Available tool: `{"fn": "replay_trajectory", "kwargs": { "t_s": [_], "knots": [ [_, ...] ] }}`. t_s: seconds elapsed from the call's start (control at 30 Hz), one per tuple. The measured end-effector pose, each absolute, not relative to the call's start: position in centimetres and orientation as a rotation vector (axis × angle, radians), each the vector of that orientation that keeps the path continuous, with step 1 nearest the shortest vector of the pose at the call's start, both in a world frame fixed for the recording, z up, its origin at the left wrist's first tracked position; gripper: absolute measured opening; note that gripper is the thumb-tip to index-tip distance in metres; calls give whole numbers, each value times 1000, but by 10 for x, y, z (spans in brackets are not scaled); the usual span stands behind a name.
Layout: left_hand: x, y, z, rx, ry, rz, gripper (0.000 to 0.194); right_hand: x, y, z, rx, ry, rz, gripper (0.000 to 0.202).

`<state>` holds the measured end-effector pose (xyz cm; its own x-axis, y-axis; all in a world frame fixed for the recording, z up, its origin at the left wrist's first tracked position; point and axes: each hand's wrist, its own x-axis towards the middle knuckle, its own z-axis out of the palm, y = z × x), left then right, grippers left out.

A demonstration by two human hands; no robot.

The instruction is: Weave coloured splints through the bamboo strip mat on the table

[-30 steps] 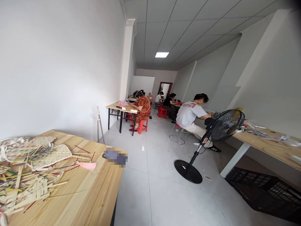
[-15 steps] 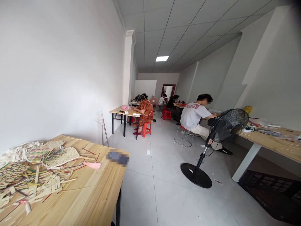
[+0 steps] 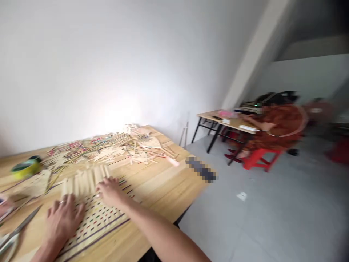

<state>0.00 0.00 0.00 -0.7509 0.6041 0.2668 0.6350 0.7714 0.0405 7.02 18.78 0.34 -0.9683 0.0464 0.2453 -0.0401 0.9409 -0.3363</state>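
A half-woven mat [image 3: 99, 217] of pale flat strips, with dark cross strips and coloured squares, lies on the wooden table. My left hand [image 3: 64, 220] rests over its left edge, fingers spread and thumb out. At the mat's upper right, my right hand [image 3: 110, 191] has its fingers bent together against the weave; motion blur hides whatever they may hold. Unwoven strip ends [image 3: 84, 180] stick out beyond both hands. A pair of scissors [image 3: 17, 231] lies left of my left hand.
Loose strips and woven scraps [image 3: 109, 147] are heaped along the table's wall side. A yellow tape roll [image 3: 25, 170] stands at left. The table [image 3: 160, 189] ends at right above a grey floor. A person [image 3: 280, 123] sits on a red stool [image 3: 255, 158] at another table.
My view has swung left and down from the room to the table. My hands and the mat, out of sight before, are now visible. The standing fan has left the view.
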Motion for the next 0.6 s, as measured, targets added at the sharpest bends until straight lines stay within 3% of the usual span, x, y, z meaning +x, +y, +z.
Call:
{"fn": "replay_trajectory", "kwargs": {
  "t_s": [0.13, 0.6],
  "knots": [
    [3, -9, -2, -908, -2723, -62, 45, 71, 197, -7, -23, -2844, 600, 20],
    [7, -4, 0, -926, -2755, -89, 40, 73, 191, -1, -41, -2861, 641, 19]
  ]
}}
